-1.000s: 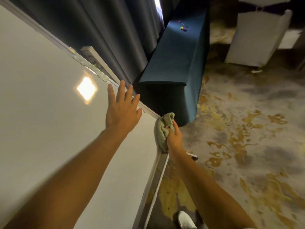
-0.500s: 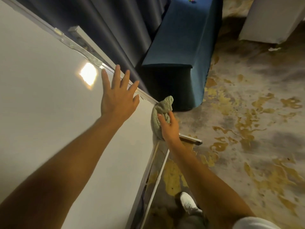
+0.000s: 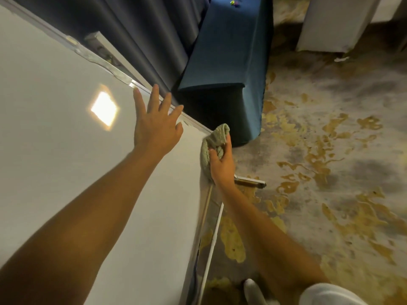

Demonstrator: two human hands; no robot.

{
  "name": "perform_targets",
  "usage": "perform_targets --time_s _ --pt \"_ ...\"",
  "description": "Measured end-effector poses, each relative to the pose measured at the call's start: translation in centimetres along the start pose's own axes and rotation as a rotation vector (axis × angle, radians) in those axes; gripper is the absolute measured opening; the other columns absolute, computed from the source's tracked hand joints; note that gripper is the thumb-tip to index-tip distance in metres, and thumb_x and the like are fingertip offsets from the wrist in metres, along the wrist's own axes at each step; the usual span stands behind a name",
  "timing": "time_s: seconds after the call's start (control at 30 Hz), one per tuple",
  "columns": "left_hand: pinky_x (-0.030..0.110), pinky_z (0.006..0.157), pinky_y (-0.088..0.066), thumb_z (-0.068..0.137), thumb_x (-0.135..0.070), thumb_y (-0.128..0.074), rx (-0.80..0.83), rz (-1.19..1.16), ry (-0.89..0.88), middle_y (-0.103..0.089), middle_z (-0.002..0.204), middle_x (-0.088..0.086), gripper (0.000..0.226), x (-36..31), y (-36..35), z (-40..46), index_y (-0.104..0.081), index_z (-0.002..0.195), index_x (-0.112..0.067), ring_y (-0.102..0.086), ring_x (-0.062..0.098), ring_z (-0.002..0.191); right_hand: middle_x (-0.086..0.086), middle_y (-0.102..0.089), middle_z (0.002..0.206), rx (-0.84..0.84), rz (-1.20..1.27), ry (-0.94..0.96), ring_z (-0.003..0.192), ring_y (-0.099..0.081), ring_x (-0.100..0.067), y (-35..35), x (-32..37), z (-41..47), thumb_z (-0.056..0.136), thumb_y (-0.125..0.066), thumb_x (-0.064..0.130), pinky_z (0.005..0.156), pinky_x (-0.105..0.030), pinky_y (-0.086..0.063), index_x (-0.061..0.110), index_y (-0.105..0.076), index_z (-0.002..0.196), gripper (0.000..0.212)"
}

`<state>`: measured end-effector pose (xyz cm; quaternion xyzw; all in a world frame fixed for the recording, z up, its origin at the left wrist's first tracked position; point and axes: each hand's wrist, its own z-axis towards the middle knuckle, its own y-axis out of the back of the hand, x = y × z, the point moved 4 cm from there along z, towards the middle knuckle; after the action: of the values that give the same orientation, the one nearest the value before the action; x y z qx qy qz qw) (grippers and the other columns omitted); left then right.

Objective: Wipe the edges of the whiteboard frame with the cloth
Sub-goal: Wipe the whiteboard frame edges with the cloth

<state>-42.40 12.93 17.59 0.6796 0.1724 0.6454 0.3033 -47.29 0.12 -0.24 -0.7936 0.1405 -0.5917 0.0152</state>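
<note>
whiteboard (image 3: 66,133) fills left of view, tilted. frame (image 3: 123,79) runs along its edge to corner by cloth. left hand (image 3: 157,126) flat, fingers spread wide, bracing board near that edge. right hand (image 3: 222,164) closed round bunched green cloth (image 3: 214,139), pressed at frame corner. risk: cloth slips off corner, likely missing frame's blurred lower run; bracing palm may smudge board.

Glossy whiteboard (image 3: 66,150), metal frame (image 3: 123,79), nubby cloth (image 3: 217,137) (terry-like).
</note>
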Motion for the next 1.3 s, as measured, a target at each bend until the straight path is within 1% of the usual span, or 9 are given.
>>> perform_targets --time_s 0.13,0.23,0.47,0.6,0.7,0.8,0.87,1.0,1.3 --pt "0.065 0.129 -0.018 0.104 -0.058 -0.044 -0.155 -0.340 -0.184 -0.032 0.172 0.011 0.057 -0.9 1.4 -0.7 -0.047 0.157 -0.035 -0.023 0.039 0.161 0.005 -0.055 0.138 -0.018 -0.024 0.019 0.120 -0.054 -0.013 0.1 0.5 0.2 0.100 -0.054 0.027 0.100 -0.027 -0.041 0.039 -0.026 0.154 0.062" --pt "0.060 0.130 -0.023 0.105 -0.042 -0.056 -0.213 -0.459 -0.443 -0.045 0.166 0.006 0.040 -5.1 2.4 -2.1 -0.062 0.144 -0.032 -0.028 0.036 0.160 0.004 -0.053 0.144 -0.016 -0.007 0.040 0.124 -0.055 -0.015 0.3 0.8 0.3 0.099 -0.056 0.026 0.102 -0.029 -0.044 0.041 -0.022 0.155 0.067" --pt "0.064 0.131 -0.004 0.109 -0.051 -0.044 0.106 -0.181 -0.441 -0.012 0.178 0.003 0.071 -8.6 -0.4 -1.8 -0.014 0.169 -0.028 0.004 0.039 0.165 0.019 -0.051 0.138 -0.007 0.024 0.081 0.108 -0.057 0.017 0.5 0.8 -0.5 0.097 -0.062 0.028 0.078 -0.003 -0.047 0.050 -0.022 0.152 0.071" --pt "0.071 0.127 -0.001 0.106 -0.056 -0.047 0.166 -0.130 -0.464 -0.010 0.179 0.004 0.075 -10.0 0.2 -1.1 -0.016 0.169 -0.030 0.010 0.042 0.163 0.009 -0.047 0.150 0.034 -0.049 0.152 0.133 -0.048 -0.005 0.6 0.7 0.0 0.100 -0.057 0.029 0.106 -0.024 -0.043 0.040 -0.037 0.150 0.055" --pt "0.073 0.127 -0.003 0.101 -0.055 -0.059 0.137 -0.099 -0.491 -0.016 0.178 0.005 0.075 -9.5 1.0 -0.3 -0.030 0.166 -0.030 0.005 0.042 0.164 0.007 -0.053 0.143 0.035 -0.032 0.105 0.125 -0.054 -0.007 0.6 0.8 0.9 0.101 -0.056 0.030 0.102 -0.026 -0.048 0.033 -0.042 0.148 0.050" --pt "0.072 0.127 -0.007 0.103 -0.069 -0.035 0.013 -0.058 -0.325 -0.014 0.178 0.008 0.076 -5.8 1.5 0.2 -0.022 0.168 -0.032 -0.003 0.041 0.164 0.004 -0.059 0.136 0.038 -0.053 0.003 0.112 -0.057 -0.006 0.6 1.0 2.1 0.100 -0.055 0.036 0.073 -0.003 -0.045 0.036 -0.040 0.149 0.051" --pt "0.071 0.127 -0.008 0.099 -0.077 -0.011 -0.027 -0.036 -0.208 -0.003 0.179 0.010 0.081 -3.0 1.0 0.1 -0.005 0.168 -0.035 -0.001 0.042 0.164 0.003 -0.057 0.138 0.054 -0.020 -0.061 0.106 -0.056 -0.003 0.6 0.8 2.4 0.100 -0.053 0.039 0.065 0.000 -0.041 0.039 -0.038 0.150 0.052" --pt "0.072 0.128 -0.005 0.092 -0.076 0.010 -0.020 0.064 -0.141 0.009 0.178 0.014 0.087 -0.3 -0.7 -1.2 0.004 0.168 -0.034 0.002 0.044 0.164 0.001 -0.056 0.139 0.105 0.015 -0.078 0.103 -0.056 -0.001 0.6 0.3 2.1 0.101 -0.054 0.036 0.065 -0.001 -0.044 0.037 -0.039 0.150 0.052" --pt "0.071 0.128 -0.005 0.091 -0.073 0.014 -0.050 0.113 -0.144 0.009 0.177 0.015 0.088 -0.4 -1.2 -3.0 0.007 0.168 -0.031 0.000 0.044 0.164 0.000 -0.053 0.142 0.156 0.046 -0.144 0.112 -0.055 -0.010 0.6 -1.0 -1.4 0.100 -0.053 0.043 0.079 -0.011 -0.046 0.039 -0.039 0.149 0.051"
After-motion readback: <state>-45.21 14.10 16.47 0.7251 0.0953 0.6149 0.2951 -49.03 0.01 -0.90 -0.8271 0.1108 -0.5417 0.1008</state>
